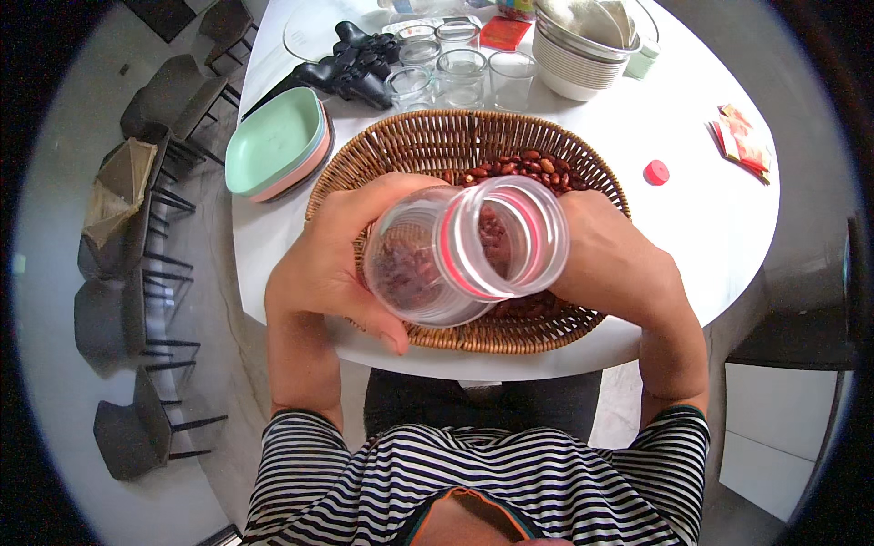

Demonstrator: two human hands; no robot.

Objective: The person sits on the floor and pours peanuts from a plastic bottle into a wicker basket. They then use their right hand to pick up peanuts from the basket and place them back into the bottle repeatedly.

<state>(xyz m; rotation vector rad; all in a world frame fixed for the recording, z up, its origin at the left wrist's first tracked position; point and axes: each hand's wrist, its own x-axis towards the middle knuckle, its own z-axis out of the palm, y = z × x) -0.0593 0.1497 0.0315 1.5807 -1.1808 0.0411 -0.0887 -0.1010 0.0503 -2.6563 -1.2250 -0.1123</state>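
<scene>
My left hand (pixel 341 259) is wrapped round a clear plastic bottle (pixel 414 264) with a wide mouth and a red ring below its rim. The bottle is tilted, mouth to the right, above a brown wicker basket (pixel 410 136). Small reddish-brown nuts or beans (pixel 523 167) lie in the basket; dark reddish ones also show through the clear plastic, but I cannot tell whether they are inside the bottle or behind it. My right hand (pixel 610 259) reaches down over the basket's right side, beside the bottle mouth. Its fingers are hidden behind the bottle.
A red cap (pixel 656 172) and red packets (pixel 742 143) lie on the white table (pixel 692 246) at right. Beyond the basket stand glasses (pixel 462 77), stacked bowls (pixel 578 68) and black game controllers (pixel 350 68). Green and pink trays (pixel 273 141) sit left. Chairs (pixel 109 318) line the left.
</scene>
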